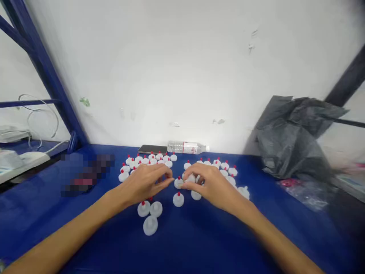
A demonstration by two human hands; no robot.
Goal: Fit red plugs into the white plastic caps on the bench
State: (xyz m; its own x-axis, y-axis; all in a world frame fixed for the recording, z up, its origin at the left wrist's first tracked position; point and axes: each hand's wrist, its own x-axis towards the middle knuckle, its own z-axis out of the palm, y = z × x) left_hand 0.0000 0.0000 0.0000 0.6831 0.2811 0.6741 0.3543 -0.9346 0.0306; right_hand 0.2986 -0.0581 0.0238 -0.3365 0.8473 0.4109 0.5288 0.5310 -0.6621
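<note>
My left hand (148, 182) is closed in a pinch, thumb and forefinger meeting; whether anything small sits between them I cannot make out. Its fingertips are just left of a white round cap with a red tip (178, 183), which stands between both hands. My right hand (209, 185) curls its fingers round another white round piece (189, 177), partly hidden by the fingers. Closer to me stands a second red-tipped white cap (178, 200). Below my left hand lie white round caps (150, 225), one with a red tip (143, 208); a red bit shows beside them.
Several red-tipped white caps (123, 176) stand in a group at the back left, and more (233, 171) at the back right. Against the wall lie a phone (152, 149) and a plastic bottle (186, 147). A grey plastic bag (293, 133) bulges at the right of the blue table (194, 243).
</note>
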